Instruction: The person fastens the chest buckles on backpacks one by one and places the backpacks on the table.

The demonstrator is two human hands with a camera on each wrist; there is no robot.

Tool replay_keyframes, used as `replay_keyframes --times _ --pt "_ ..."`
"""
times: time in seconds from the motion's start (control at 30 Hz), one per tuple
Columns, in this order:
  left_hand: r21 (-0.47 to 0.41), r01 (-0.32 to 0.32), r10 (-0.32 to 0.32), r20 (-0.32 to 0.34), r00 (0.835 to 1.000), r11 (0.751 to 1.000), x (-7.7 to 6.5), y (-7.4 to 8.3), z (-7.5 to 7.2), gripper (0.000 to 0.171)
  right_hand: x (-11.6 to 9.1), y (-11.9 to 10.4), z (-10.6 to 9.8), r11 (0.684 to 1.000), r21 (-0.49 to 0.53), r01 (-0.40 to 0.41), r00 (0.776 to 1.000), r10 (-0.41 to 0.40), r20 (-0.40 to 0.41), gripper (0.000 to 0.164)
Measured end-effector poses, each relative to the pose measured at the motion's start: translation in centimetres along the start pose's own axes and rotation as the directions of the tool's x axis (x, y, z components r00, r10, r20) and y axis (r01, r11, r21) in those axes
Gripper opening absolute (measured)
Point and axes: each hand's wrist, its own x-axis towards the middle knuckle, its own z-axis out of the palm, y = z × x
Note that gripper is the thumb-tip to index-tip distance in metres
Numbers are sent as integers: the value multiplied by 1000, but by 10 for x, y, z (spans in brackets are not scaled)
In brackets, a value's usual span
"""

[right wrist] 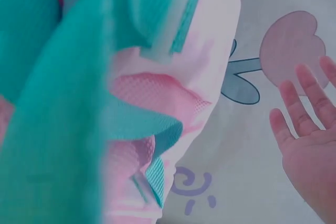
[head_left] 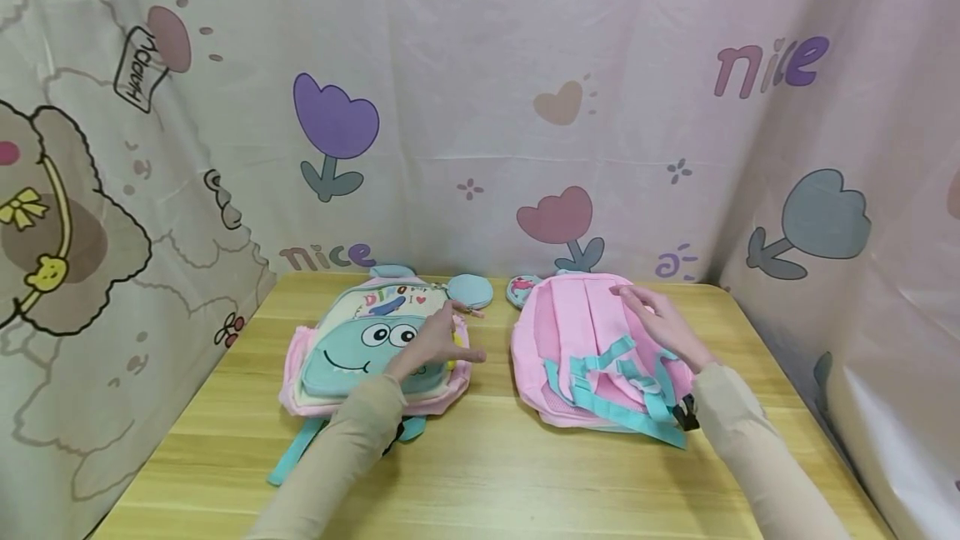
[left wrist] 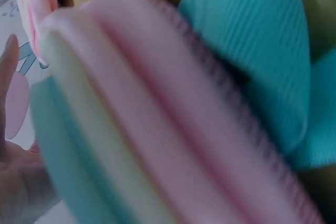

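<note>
Wooden yellow table [head_left: 525,490] is showing between the bags and on the near side; a pale flowery cloth curtain [head_left: 450,73] is hanging past the far edge. The white-and-teal cloth dinosaur backpack [head_left: 337,361] is lying left, the pink cloth backpack [head_left: 570,315] right. The left hand [head_left: 433,340] and right hand [head_left: 663,322] are reaching over them, fingers out straight. Flat teal straps [head_left: 637,423] are tangling on the pink one's near part

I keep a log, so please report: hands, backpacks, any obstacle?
Left hand at dino backpack, contact unclear. Right hand at pink backpack, likewise. Possible snag: teal straps lying across it.
</note>
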Motion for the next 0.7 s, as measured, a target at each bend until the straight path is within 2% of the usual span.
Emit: replay_keyframes --times 0.17,0.37,0.47,0.57,0.7 --pt "35 77 -77 4 997 996 -1 -5 12 98 2 1 5 1000 -3 1 1000 -1 4 52" --pt "74 129 -130 20 991 989 -1 -11 18 92 2 1 10 1000 3 -21 1000 21 10 53" --pt "68 104 -105 15 994 992 1 -15 18 86 1 1 12 1000 9 -23 1000 23 9 54" --pt "27 28 -28 -7 1000 999 2 -19 16 82 2 1 12 1000 18 -10 1000 10 9 54" --pt "-29 -66 65 -31 997 997 0 -24 12 83 2 1 11 999 28 19 1000 -19 4 52"
